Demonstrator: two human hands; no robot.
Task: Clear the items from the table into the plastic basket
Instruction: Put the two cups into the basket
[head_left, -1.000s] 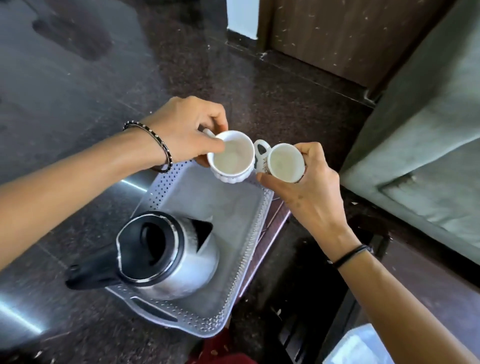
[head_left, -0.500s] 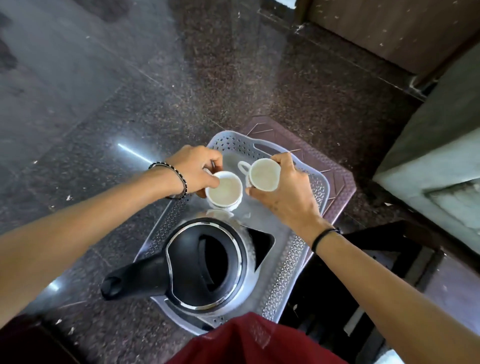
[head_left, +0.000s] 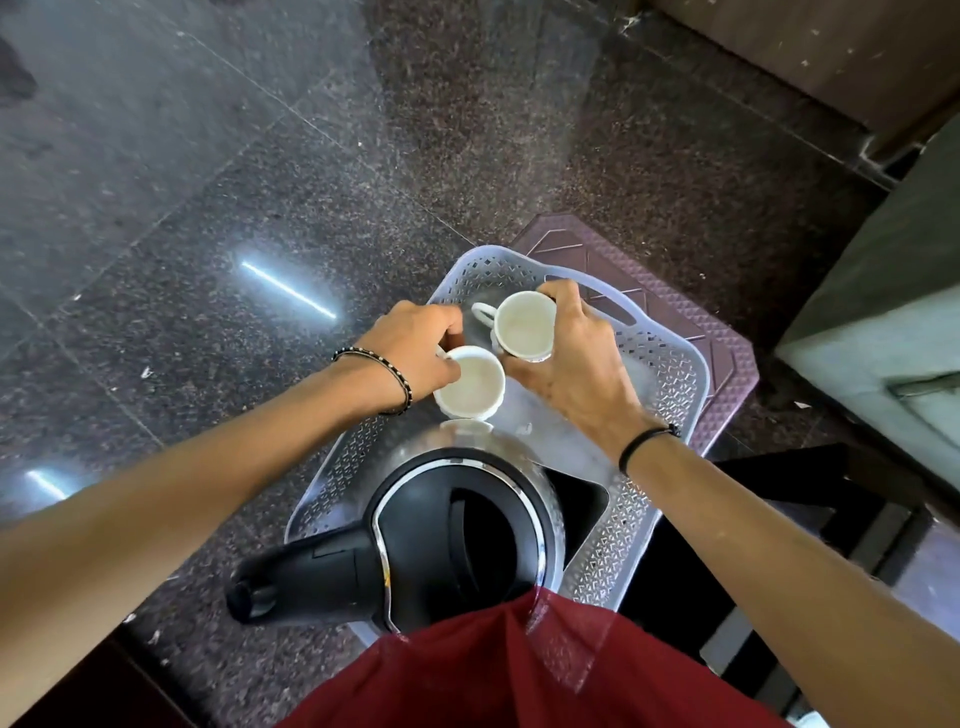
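Observation:
A pale perforated plastic basket rests on a purple stool. Inside it, at the near end, stands a steel electric kettle with a black lid and handle. My left hand grips a white cup by its handle, low over the basket floor beside the kettle. My right hand holds a second white cup round its body, slightly tilted, at the basket's far end. Whether either cup touches the basket floor I cannot tell.
Dark speckled stone floor surrounds the stool. A grey sofa edge is at the right, a dark low table frame near right, a wooden panel at the far right. My red shirt fills the bottom.
Both hands have lowered the two cups down into the far half of the basket. The view has tilted down over the kettle.

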